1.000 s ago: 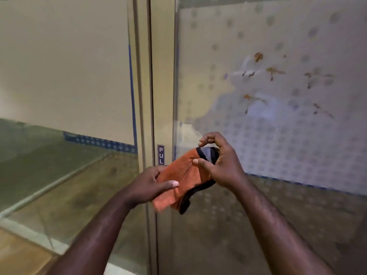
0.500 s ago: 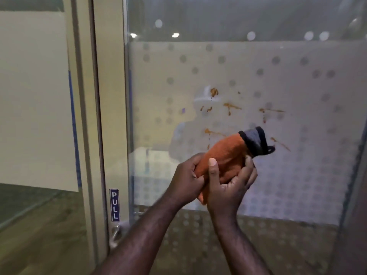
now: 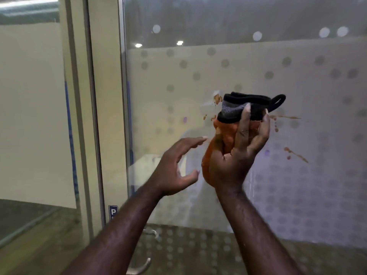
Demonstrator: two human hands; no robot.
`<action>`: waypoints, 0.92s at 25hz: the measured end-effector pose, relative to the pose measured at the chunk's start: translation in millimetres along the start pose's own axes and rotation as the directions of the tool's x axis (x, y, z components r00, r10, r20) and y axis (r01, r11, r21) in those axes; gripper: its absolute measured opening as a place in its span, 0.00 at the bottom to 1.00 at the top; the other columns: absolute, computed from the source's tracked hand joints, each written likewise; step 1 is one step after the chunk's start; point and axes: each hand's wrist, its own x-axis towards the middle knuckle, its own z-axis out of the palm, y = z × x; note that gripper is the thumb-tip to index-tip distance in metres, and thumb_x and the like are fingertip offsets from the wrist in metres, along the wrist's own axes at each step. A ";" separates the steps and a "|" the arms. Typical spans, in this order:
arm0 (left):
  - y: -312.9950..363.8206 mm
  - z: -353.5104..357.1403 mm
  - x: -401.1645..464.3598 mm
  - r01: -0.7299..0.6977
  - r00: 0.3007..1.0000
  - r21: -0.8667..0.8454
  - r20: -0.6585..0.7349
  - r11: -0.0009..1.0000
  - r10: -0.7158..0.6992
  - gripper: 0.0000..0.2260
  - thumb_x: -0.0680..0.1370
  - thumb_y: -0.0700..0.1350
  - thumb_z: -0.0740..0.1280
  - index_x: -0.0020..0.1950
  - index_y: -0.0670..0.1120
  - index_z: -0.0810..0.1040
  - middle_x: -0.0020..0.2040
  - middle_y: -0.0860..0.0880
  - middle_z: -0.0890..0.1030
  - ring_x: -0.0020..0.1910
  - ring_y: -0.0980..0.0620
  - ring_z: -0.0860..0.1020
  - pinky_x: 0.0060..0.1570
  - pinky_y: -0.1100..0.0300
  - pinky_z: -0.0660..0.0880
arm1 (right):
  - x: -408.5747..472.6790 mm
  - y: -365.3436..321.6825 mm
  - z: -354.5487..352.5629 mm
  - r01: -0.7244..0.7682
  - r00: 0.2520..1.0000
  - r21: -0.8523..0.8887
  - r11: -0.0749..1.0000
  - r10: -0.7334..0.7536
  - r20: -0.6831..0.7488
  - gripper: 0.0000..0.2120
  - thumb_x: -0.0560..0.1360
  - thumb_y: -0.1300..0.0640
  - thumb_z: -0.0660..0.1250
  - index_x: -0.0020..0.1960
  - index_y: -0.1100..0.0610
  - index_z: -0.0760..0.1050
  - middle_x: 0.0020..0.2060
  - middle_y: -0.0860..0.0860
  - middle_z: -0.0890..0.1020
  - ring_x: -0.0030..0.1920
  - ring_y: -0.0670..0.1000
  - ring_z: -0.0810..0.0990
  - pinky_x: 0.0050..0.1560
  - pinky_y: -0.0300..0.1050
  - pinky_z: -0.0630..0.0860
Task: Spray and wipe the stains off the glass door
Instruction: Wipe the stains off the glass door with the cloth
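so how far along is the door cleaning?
Early. Done: the orange cloth is bunched in the right hand, raised to the glass door. In hand: the left hand is open beside it, off the cloth. Left: brown stains remain unwiped; no spray bottle is in view.

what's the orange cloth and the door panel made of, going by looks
Orange cloth: looks like soft microfibre or terry, matte and fuzzy, bunching easily in the right hand, with a black stitched edge and a grey patch.
Glass door: glass, glossy, since it reflects ceiling lights; a frosted, dotted film seems to cover its middle band.
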 end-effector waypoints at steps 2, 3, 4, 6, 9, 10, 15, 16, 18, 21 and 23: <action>-24.7 -29.5 -3.1 -0.016 0.979 0.178 -0.195 0.984 0.051 0.30 0.70 0.41 0.68 0.73 0.45 0.72 0.69 0.53 0.75 0.69 0.56 0.73 0.69 0.63 0.69 | -4.9 -2.8 14.5 0.051 0.998 -0.092 0.994 -0.049 0.027 0.33 0.74 0.63 0.65 0.76 0.52 0.60 0.75 0.63 0.57 0.77 0.55 0.59 0.69 0.53 0.70; -37.6 -42.7 -1.6 0.035 0.960 0.283 -0.278 0.959 0.047 0.30 0.70 0.41 0.67 0.74 0.42 0.71 0.70 0.50 0.75 0.70 0.54 0.72 0.71 0.60 0.67 | -9.9 -4.8 23.0 0.086 0.995 -0.157 0.984 -0.078 0.059 0.32 0.75 0.62 0.65 0.76 0.50 0.59 0.75 0.61 0.56 0.76 0.58 0.60 0.69 0.57 0.70; -49.1 -52.5 2.3 0.106 0.945 0.385 -0.327 0.917 0.028 0.30 0.72 0.41 0.67 0.75 0.41 0.69 0.73 0.47 0.73 0.73 0.50 0.70 0.74 0.57 0.64 | -15.3 -6.9 31.3 0.123 0.989 -0.225 0.967 -0.102 0.103 0.32 0.76 0.60 0.65 0.76 0.48 0.59 0.75 0.59 0.56 0.75 0.60 0.61 0.69 0.59 0.70; -70.0 -63.5 13.6 0.185 0.950 0.552 -0.313 0.813 -0.003 0.30 0.78 0.44 0.64 0.79 0.41 0.63 0.79 0.43 0.66 0.79 0.45 0.62 0.78 0.50 0.59 | -25.1 -10.0 46.5 0.172 0.976 -0.341 0.924 -0.112 0.188 0.31 0.77 0.57 0.63 0.77 0.45 0.57 0.76 0.58 0.55 0.74 0.62 0.62 0.68 0.60 0.70; -96.5 -61.8 25.3 0.163 0.976 0.664 -0.216 0.730 -0.022 0.30 0.83 0.47 0.60 0.82 0.45 0.52 0.82 0.48 0.49 0.82 0.46 0.49 0.80 0.43 0.53 | -26.7 -11.0 66.2 0.129 0.972 -0.455 0.881 -0.021 0.236 0.31 0.77 0.55 0.63 0.77 0.45 0.57 0.77 0.58 0.56 0.72 0.62 0.63 0.64 0.62 0.70; -102.7 -57.9 26.7 0.156 0.976 0.679 -0.216 0.718 -0.008 0.30 0.84 0.48 0.59 0.82 0.45 0.50 0.82 0.49 0.47 0.82 0.47 0.46 0.80 0.43 0.51 | -23.7 -10.5 71.1 0.111 0.970 -0.486 0.867 0.011 0.242 0.32 0.77 0.54 0.64 0.78 0.45 0.57 0.77 0.58 0.57 0.72 0.62 0.63 0.63 0.62 0.71; -126.6 -49.6 24.5 0.154 0.952 0.718 -0.293 0.679 0.094 0.28 0.85 0.55 0.51 0.82 0.48 0.46 0.83 0.48 0.48 0.82 0.46 0.48 0.80 0.44 0.51 | -28.0 -9.2 96.4 0.267 0.911 -0.551 0.791 -0.021 0.412 0.32 0.77 0.45 0.63 0.78 0.44 0.56 0.78 0.56 0.58 0.74 0.63 0.60 0.66 0.66 0.65; -130.5 -49.0 24.3 0.145 0.948 0.722 -0.296 0.677 0.113 0.28 0.85 0.56 0.50 0.82 0.48 0.47 0.83 0.47 0.48 0.82 0.46 0.49 0.80 0.44 0.51 | -30.0 -8.5 99.6 0.277 0.906 -0.559 0.781 -0.018 0.423 0.32 0.77 0.44 0.63 0.78 0.43 0.56 0.79 0.55 0.57 0.75 0.64 0.58 0.67 0.67 0.63; -136.0 -49.0 24.5 0.133 0.942 0.727 -0.305 0.673 0.143 0.29 0.84 0.55 0.51 0.83 0.46 0.50 0.83 0.47 0.49 0.82 0.46 0.49 0.80 0.45 0.51 | -31.5 -6.7 104.6 0.274 0.904 -0.583 0.765 0.002 0.427 0.31 0.77 0.42 0.60 0.78 0.43 0.56 0.79 0.54 0.56 0.76 0.65 0.55 0.68 0.68 0.61; -139.2 -47.5 24.2 0.135 0.931 0.725 -0.326 0.675 0.163 0.29 0.84 0.53 0.53 0.82 0.44 0.53 0.82 0.47 0.50 0.82 0.46 0.50 0.80 0.46 0.51 | -29.7 -5.4 106.3 0.276 0.901 -0.595 0.755 0.013 0.434 0.31 0.77 0.39 0.55 0.78 0.44 0.56 0.79 0.54 0.56 0.77 0.64 0.54 0.68 0.68 0.61; -139.3 -47.6 23.7 0.136 0.927 0.712 -0.336 0.689 0.164 0.28 0.84 0.53 0.53 0.82 0.44 0.54 0.82 0.47 0.51 0.82 0.46 0.50 0.80 0.46 0.51 | -29.4 -3.7 105.5 0.300 0.895 -0.586 0.753 -0.009 0.446 0.30 0.77 0.39 0.55 0.78 0.44 0.56 0.79 0.53 0.55 0.77 0.64 0.54 0.68 0.67 0.61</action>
